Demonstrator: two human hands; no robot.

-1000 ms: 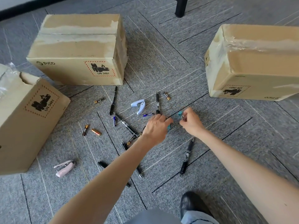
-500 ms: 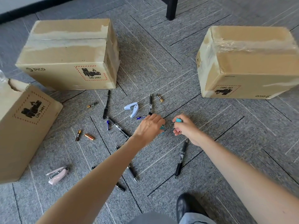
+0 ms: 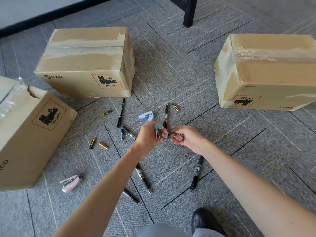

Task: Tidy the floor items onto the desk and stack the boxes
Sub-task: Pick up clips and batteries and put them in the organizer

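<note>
Three cardboard boxes ring the floor area: back-left box, left box, right box. A wide lane of carpet lies open between the back-left and right boxes, ending at a black desk leg. The gap between the left and back-left boxes is narrow (corners near, not touching). Left of centre is cluttered with pens, batteries and a pink stapler. The carpet in front of the right box is open.

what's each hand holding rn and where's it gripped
Left hand holds a teal binder clip by its body, wire handles hanging down. Right hand pinches a pink binder clip; which part is unclear.
</note>
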